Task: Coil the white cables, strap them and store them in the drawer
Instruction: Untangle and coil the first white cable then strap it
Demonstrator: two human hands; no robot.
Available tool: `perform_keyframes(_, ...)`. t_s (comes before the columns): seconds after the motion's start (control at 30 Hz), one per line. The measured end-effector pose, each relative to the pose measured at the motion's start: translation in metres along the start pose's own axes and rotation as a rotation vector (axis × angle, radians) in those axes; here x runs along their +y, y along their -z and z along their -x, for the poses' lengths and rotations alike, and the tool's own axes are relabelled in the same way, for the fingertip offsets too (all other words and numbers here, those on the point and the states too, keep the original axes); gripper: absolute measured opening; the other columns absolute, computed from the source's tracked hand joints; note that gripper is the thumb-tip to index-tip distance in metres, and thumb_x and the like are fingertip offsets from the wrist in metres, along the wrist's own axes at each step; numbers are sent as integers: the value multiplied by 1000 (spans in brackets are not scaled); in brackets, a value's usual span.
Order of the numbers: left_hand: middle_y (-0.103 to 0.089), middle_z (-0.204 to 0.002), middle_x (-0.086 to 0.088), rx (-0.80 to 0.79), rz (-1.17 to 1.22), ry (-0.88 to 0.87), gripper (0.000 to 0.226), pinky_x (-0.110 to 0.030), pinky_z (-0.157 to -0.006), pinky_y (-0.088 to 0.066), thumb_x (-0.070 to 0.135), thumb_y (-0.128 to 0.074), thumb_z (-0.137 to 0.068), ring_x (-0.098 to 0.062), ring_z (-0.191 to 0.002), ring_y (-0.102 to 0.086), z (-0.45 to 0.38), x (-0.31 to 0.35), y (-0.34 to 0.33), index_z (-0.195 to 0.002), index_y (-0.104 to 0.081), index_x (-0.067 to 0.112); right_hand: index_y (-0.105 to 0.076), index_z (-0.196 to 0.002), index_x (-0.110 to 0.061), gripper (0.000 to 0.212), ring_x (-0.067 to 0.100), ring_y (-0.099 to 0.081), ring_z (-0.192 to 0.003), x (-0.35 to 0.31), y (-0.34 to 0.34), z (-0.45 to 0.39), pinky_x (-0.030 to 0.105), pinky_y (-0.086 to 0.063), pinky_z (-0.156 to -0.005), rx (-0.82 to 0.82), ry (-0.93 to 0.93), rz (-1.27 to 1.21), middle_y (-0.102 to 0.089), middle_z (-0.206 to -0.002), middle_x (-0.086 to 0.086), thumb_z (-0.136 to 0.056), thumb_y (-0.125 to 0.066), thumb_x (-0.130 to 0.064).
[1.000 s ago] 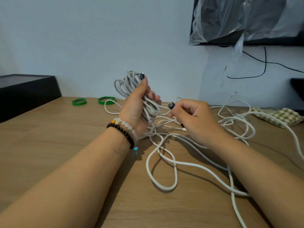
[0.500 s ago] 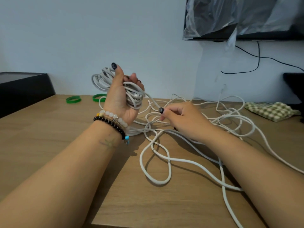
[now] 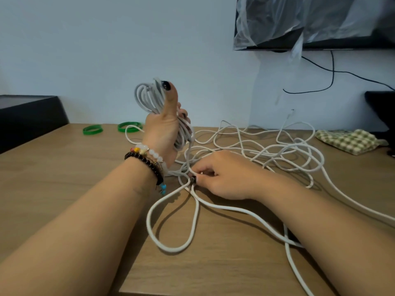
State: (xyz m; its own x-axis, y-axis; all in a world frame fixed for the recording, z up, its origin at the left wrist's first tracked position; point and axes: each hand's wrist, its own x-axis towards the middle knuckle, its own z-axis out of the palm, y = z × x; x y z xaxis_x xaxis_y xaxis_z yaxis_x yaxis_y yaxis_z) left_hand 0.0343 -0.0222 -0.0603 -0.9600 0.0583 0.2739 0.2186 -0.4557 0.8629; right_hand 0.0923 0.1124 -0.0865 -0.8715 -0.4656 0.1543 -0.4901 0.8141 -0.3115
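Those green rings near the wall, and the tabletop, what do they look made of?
The green rings look like rubber or silicone bands: thin, flat-lying loops with a dull sheen, though plastic cannot be ruled out. The tabletop looks like wood or wood-look laminate: brown with fine straight grain lines and a matte finish.

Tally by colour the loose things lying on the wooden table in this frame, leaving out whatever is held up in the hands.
Green: 2 rubber bands, one to the left of the other.
White: 1 mass of loose cable; how many separate cables it holds cannot be told.
Green-and-cream check: 1 cloth.
Total: 4
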Motion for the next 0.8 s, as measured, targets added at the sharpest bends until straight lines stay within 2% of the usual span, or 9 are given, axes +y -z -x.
perform_keyframes(0.03,-52,-51,7,-20,-40,-14,65,-31,-58,-38,80,-69,-31,-12,-49,-45,0,-1,0,-59,-54,24,-65,-73,-20,27,13,-53,-60,0,0,0,39,-46,-62,-10,16,-40,-58,-63,-2,-95,-52,-28)
perform_keyframes(0.1,-50,-52,7,-64,-133,-50,64,-39,-62,-34,85,-69,-29,-15,-52,-41,0,-5,2,-49,-57,26,-70,-77,-20,25,14,-53,-58,0,0,0,39,-46,-61,-13,28,-130,-61,-63,-2,-95,-54,-25)
perform_keyframes(0.17,-49,-52,6,-98,-236,-86,63,-43,-64,-32,88,-66,-34,-16,-54,-40,0,-8,3,-48,-58,27,-76,-82,-19,23,6,-45,-49,0,3,1,25,-38,-51,30,23,-261,-60,-58,-6,-95,-57,-20)
perform_keyframes(0.27,-51,-50,5,-131,-382,-128,62,-33,-55,-39,86,-66,-43,-18,-53,-45,1,-12,2,-54,-60,25,-76,-80,-11,19,2,-45,-50,3,12,4,15,-34,-50,173,28,-397,-65,-63,2,-92,-62,-13)
perform_keyframes(0.37,-55,-52,1,-134,-497,-149,62,-28,-51,-42,79,-66,-60,-18,-51,-49,3,-17,0,-62,-58,17,-76,-73,-15,16,-2,-56,-56,7,15,3,13,-41,-56,341,22,-486,-68,-63,-8,-85,-68,-9)
perform_keyframes(0.53,-52,-54,-4,-180,-596,-126,63,-23,-45,-37,72,-50,-62,-17,-50,-46,6,-18,-1,-67,-57,9,-76,-66,-15,9,2,-57,-55,12,18,1,18,-46,-54,576,-49,-529,-69,-60,-4,-71,-83,-15)
perform_keyframes(0.67,-54,-52,2,-253,-609,-85,67,-26,-51,-40,78,-51,-64,-13,-49,-47,4,-22,0,-69,-57,11,-75,-66,-16,14,9,-63,-58,15,23,2,26,-50,-57,636,-72,-507,-70,-64,-1,-65,-88,-20)
perform_keyframes(0.73,-52,-55,-1,-293,-604,-66,83,-26,-52,-40,89,-54,-57,-14,-51,-47,1,-23,2,-70,-56,7,-73,-65,-19,14,15,-62,-57,14,22,1,29,-50,-56,628,-65,-537,-70,-65,3,-67,-87,-16)
perform_keyframes(0.8,-52,-61,-9,-342,-601,-35,104,-29,-55,-40,96,-56,-38,-20,-58,-47,-1,-25,3,-77,-59,0,-73,-66,-20,14,16,-59,-56,15,21,1,29,-47,-56,624,-61,-561,-70,-66,7,-70,-85,-13)
